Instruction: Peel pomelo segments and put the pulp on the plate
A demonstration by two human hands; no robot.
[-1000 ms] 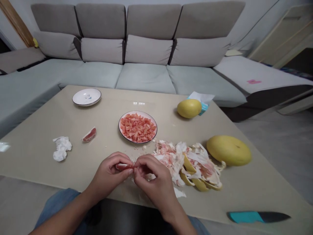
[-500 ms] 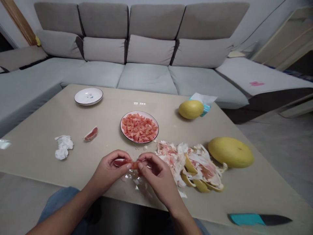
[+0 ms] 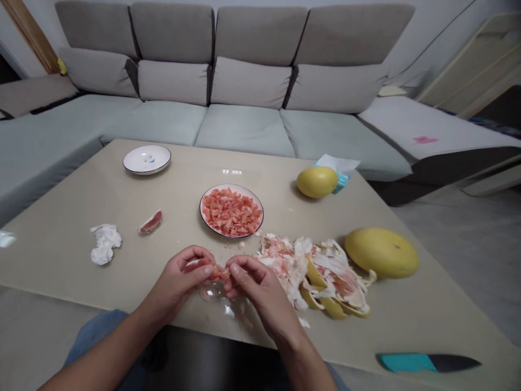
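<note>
Between my hands, just above the table's near edge, is a piece of red pomelo flesh (image 3: pixel 218 273). My left hand (image 3: pixel 181 277) is closed on its left part, thumb and fingers pinching. My right hand (image 3: pixel 257 285) pinches the right end with thumb and fingertips. Beyond them stands a dark-rimmed plate (image 3: pixel 206 224) heaped with loose red pomelo pulp (image 3: pixel 232 210). A pile of pomelo peel and white membrane (image 3: pixel 321 277) lies right of my right hand. An unpeeled pomelo segment (image 3: pixel 151 222) rests on the table, up and left of my left hand.
A whole yellow pomelo (image 3: pixel 381 253) sits beside the peel; another pomelo (image 3: pixel 317 182) is farther back against a tissue pack (image 3: pixel 342 175). A knife (image 3: pixel 427 363) with a teal handle lies near the right front edge. Crumpled tissue (image 3: pixel 106 243) and a white plate (image 3: pixel 147 160) are at left.
My fingers have shifted slightly on the pomelo flesh, and more of it shows between them. Both hands stay in nearly the same place. Nothing else on the table has moved.
</note>
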